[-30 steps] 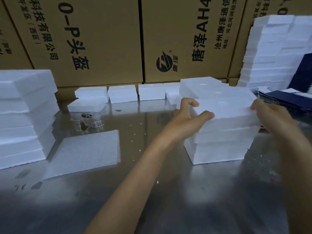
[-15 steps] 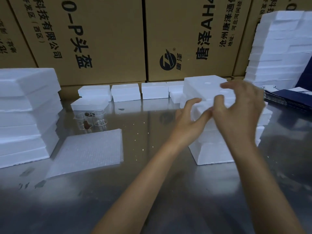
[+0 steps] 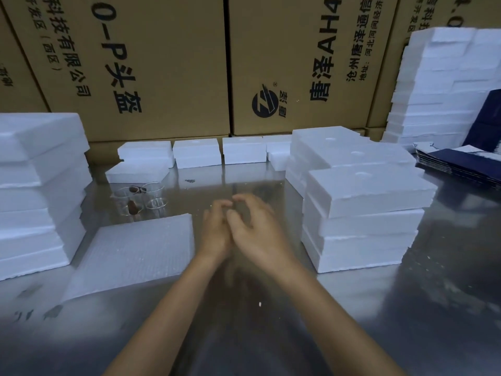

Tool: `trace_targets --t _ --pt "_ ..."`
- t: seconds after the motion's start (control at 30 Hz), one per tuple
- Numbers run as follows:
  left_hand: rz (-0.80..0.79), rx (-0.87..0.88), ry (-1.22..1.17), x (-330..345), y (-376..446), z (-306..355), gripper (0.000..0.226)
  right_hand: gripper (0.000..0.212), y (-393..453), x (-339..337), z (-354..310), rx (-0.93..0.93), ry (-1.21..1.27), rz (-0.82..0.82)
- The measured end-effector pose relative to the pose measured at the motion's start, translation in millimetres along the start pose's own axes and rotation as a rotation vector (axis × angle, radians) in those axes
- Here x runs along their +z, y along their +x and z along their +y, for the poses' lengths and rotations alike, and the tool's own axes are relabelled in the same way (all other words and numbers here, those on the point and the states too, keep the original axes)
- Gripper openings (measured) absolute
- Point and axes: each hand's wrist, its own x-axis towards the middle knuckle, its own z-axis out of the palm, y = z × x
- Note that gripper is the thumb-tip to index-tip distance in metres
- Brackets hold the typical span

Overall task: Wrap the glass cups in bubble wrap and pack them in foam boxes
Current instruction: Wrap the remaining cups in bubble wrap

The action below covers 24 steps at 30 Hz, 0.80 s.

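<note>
Two clear glass cups (image 3: 141, 198) stand on the steel table (image 3: 352, 308), just behind a flat pile of bubble wrap sheets (image 3: 135, 251) at left of centre. A stack of white foam boxes (image 3: 363, 215) rises at right of centre. My left hand (image 3: 215, 232) and my right hand (image 3: 257, 232) hover together over the table between the bubble wrap and that stack. They touch each other, fingers loosely curled, and hold nothing. Both hands are motion-blurred.
More foam boxes are piled at the far left (image 3: 35, 185) and far right (image 3: 444, 85), and a row of single ones (image 3: 195, 151) lines the back. Dark blue flat cartons (image 3: 461, 161) lie at right. Large cardboard boxes (image 3: 168, 63) wall off the rear.
Both hands have let go of the foam stack at right and drawn back to the left, meeting over the bare table. The stack stays put.
</note>
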Motion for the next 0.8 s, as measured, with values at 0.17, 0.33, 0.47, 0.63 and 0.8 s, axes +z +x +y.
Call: trace_targets --t 0.17,0.33,0.47,0.63,0.8 --pt "0.043 -0.144 0.088 -20.7 12.3 -31.0 0.028 0.046 1.3 35.6 34.7 0.269 0.013 -0.271" --pt "-0.053 -0.121 0.214 -29.8 35.3 -43.4 0.025 0.039 18.1 62.4 48.2 0.274 -0.082 -0.135" --pt "0.010 -0.112 0.115 -45.0 66.0 -41.8 0.021 0.024 48.6 85.3 53.6 0.239 -0.233 -0.057" --pt "0.236 0.023 0.233 -87.2 142.8 -31.4 0.015 0.017 96.4 115.6 51.0 0.407 -0.169 0.061" --pt "0.224 -0.101 0.706 -143.4 239.8 -52.5 0.045 0.022 135.4 134.9 60.6 0.449 -0.137 0.091"
